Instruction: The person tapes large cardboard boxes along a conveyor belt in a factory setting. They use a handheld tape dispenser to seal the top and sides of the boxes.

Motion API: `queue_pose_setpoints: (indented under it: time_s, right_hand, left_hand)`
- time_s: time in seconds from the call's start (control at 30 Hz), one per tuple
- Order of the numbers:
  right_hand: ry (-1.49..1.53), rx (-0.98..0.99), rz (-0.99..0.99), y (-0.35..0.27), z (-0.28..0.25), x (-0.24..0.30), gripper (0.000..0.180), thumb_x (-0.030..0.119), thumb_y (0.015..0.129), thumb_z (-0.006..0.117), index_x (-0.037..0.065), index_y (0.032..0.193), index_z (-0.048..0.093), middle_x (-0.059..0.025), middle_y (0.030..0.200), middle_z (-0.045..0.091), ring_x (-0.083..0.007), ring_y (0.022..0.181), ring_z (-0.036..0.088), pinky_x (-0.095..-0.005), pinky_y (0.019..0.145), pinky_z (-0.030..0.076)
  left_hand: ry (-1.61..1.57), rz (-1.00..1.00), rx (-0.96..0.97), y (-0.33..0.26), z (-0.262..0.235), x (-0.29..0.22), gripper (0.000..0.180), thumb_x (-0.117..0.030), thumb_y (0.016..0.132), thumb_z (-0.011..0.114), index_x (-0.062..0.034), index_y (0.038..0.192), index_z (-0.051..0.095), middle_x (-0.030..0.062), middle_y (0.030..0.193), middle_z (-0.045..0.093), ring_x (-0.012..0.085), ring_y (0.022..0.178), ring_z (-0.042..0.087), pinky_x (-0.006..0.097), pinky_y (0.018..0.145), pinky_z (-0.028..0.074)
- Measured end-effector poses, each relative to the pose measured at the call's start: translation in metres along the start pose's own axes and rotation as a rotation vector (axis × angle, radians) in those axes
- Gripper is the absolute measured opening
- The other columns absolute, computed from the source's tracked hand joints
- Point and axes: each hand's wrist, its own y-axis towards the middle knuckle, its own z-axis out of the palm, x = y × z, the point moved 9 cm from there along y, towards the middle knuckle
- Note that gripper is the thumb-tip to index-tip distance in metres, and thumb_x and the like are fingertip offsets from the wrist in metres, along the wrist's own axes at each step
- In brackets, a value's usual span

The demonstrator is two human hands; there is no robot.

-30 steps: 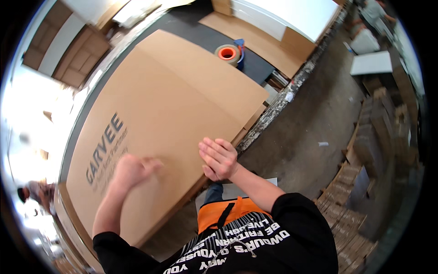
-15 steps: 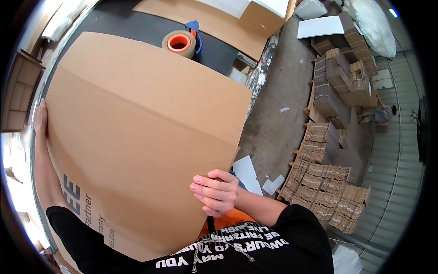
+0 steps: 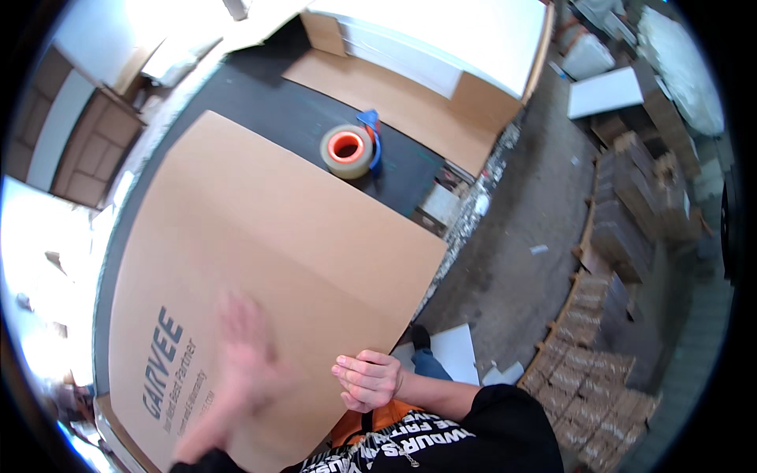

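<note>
A large brown flattened cardboard box with dark print at its lower left lies slanted across the bench before me. My right hand has its fingers wrapped over the box's near right edge, close to my body. My left hand is over the printed side of the box, smeared by motion. Its fingers are too blurred to read, and I cannot tell whether it touches the board. Just beyond the box's far edge stands a blue tape dispenser with a tape roll on an orange core.
An open carton with white material inside sits at the bench's far end. The dark bench top shows between it and the flat box. Stacks of folded cardboard stand on pallets to the right, and white sheets lie on the floor.
My left hand has left the box's far left edge and moved inward over its printed face. The right hand keeps its hold. The view has shifted, showing more of the print.
</note>
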Motion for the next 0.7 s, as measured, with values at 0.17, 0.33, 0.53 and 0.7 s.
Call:
queue_pose_setpoints:
  time_s: [0.17, 0.33, 0.53, 0.7]
  right_hand:
    - [-0.033, 0.006, -0.005, 0.055, -0.042, -0.076, 0.017, 0.005, 0.069, 0.063, 0.013, 0.059, 0.051, -0.005, 0.06, 0.054, -0.0223, 0.049, 0.054, -0.0324, 0.045, 0.048]
    - [-0.097, -0.11, 0.912, 0.117, -0.035, -0.308, 0.048, 0.043, 0.081, 0.075, -0.001, 0.098, 0.062, -0.0158, 0.086, 0.068, -0.028, 0.076, 0.065, -0.0386, 0.071, 0.052]
    - [-0.332, 0.342, 1.178, 0.019, 0.091, -0.506, 0.066, 0.035, 0.071, 0.079, 0.005, 0.126, 0.059, -0.0147, 0.117, 0.066, -0.0208, 0.107, 0.064, -0.0363, 0.092, 0.051]
    - [0.774, -0.153, 1.23, -0.049, 0.032, -0.589, 0.036, 0.003, 0.088, 0.057, -0.005, 0.123, 0.058, -0.0141, 0.117, 0.065, -0.0258, 0.1, 0.067, -0.0389, 0.088, 0.057]
  left_hand:
    - [-0.058, -0.101, -0.051, -0.086, 0.038, -0.091, 0.111, -0.059, 0.069, 0.071, 0.0094, 0.145, 0.026, 0.0345, 0.153, 0.018, 0.0587, 0.141, 0.007, 0.065, 0.115, 0.006]
    - [-0.001, -0.168, -0.05, -0.081, 0.041, -0.088, 0.107, -0.052, 0.067, 0.072, 0.0066, 0.146, 0.029, 0.0323, 0.154, 0.018, 0.0574, 0.142, 0.008, 0.064, 0.116, 0.007]
    - [-0.074, -0.158, -0.1, -0.09, 0.035, -0.082, 0.106, -0.048, 0.067, 0.072, -0.0025, 0.151, 0.026, 0.0241, 0.159, 0.017, 0.0485, 0.146, 0.01, 0.056, 0.119, 0.009]
    - [-0.129, -0.091, -0.291, -0.096, 0.032, -0.077, 0.113, -0.038, 0.061, 0.077, -0.0024, 0.152, 0.021, 0.0212, 0.16, 0.013, 0.0437, 0.148, 0.009, 0.051, 0.121, 0.008]
